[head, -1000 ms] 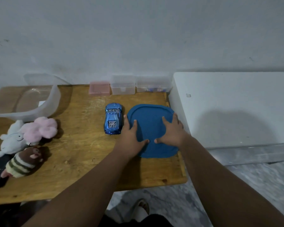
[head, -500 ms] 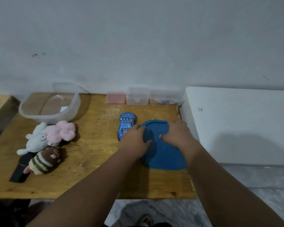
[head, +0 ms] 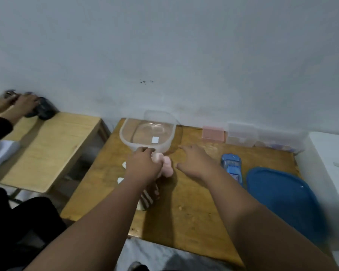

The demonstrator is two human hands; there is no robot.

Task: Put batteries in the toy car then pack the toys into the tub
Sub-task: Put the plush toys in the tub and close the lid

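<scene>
The car [head: 231, 167] stands on the worktop [head: 194, 216] right of centre, its length running up and down the frame, just left of the top of a blue lid [head: 282, 202] that lies flat at the lower right. The tub [head: 125, 137], clear, with a small white label showing on its base, sits at the back of the worktop in the centre of the frame, close to the wall.

Just below the tub, the left hand [head: 143, 167] has its fingers curled round a pink plush [head: 165, 166]. Whether its knuckles touch the tub's near wall I cannot tell. The right hand [head: 194, 161] is between the plush and the car, palm down, fingers spread and holding nothing. It is not clear whether it touches the worktop.

A striped plush [head: 149, 197] lies partly hidden under the left forearm, and bits of a white plush [head: 123, 164] show to the left of that hand.

Along the wall at the upper right of the worktop stand a pink box [head: 212, 133] and clear boxes [head: 243, 137] in a row.

At the left is a second worktop [head: 47, 149] of paler wood. At its far corner, upper left of the frame, another person's hand [head: 25, 103] rests on a dark object [head: 42, 111], too blurred to name
</scene>
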